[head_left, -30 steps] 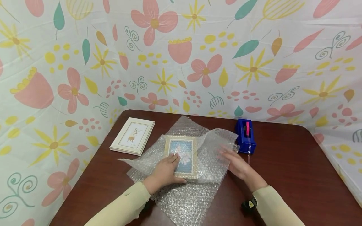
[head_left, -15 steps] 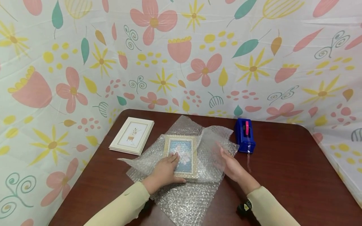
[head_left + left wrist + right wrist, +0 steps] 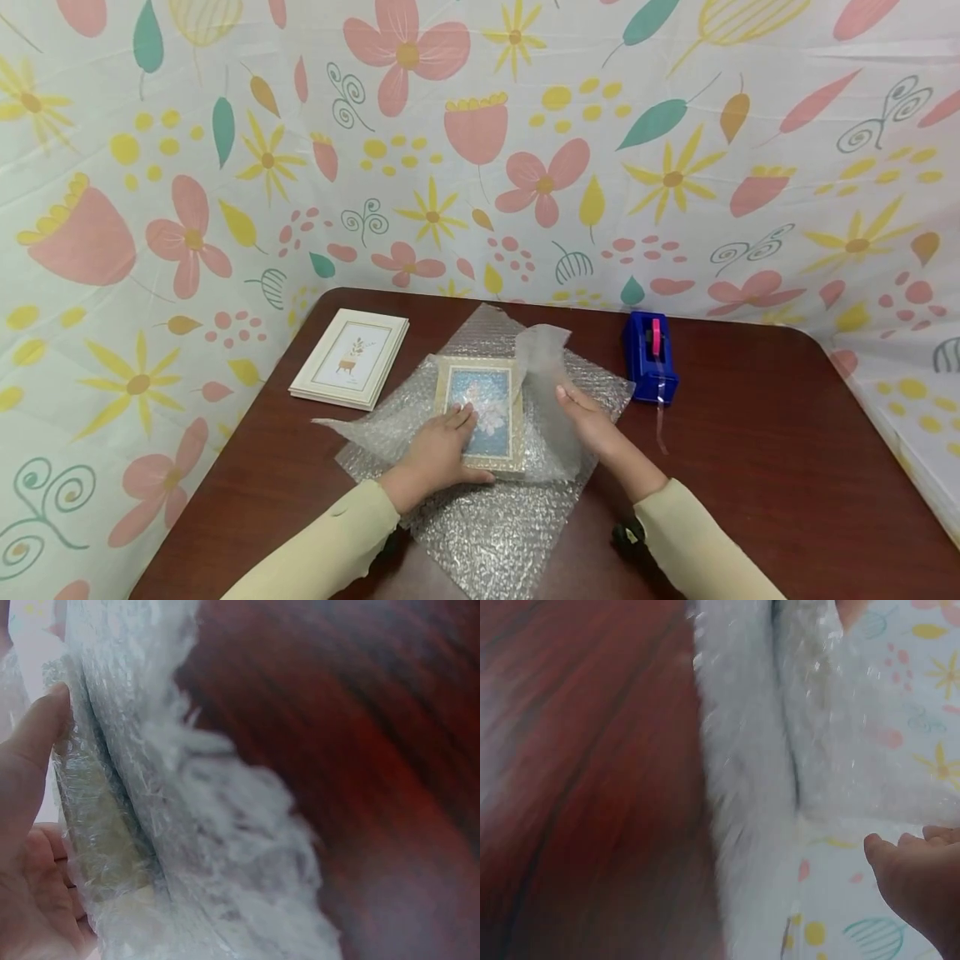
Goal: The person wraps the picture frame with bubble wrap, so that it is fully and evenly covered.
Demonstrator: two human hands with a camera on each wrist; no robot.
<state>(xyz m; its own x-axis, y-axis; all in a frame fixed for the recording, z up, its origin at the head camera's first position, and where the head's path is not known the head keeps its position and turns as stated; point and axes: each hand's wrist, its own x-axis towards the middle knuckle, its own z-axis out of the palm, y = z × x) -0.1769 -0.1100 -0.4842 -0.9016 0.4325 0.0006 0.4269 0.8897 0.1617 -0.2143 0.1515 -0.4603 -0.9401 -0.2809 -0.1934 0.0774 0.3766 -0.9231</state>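
A picture frame with a gold border and a blue floral picture lies on a sheet of bubble wrap. A left flap of the wrap covers part of it. My left hand rests over the frame, fingers on the picture and thumb along its near edge; the left wrist view shows the thumb at the wrapped side. Against the raised right flap, my right hand has its fingers extended, partly hidden behind the film. The flap stands up and leans over the frame's right side.
Cream picture frames lie stacked at the table's back left. A blue tape dispenser with a pink reel stands right of the wrap, a strip of tape hanging from its front. Flowered cloth hangs behind the dark table.
My right hand has moved left, bringing the right flap of bubble wrap up and towards the frame. The left hand has stayed in place on the frame.
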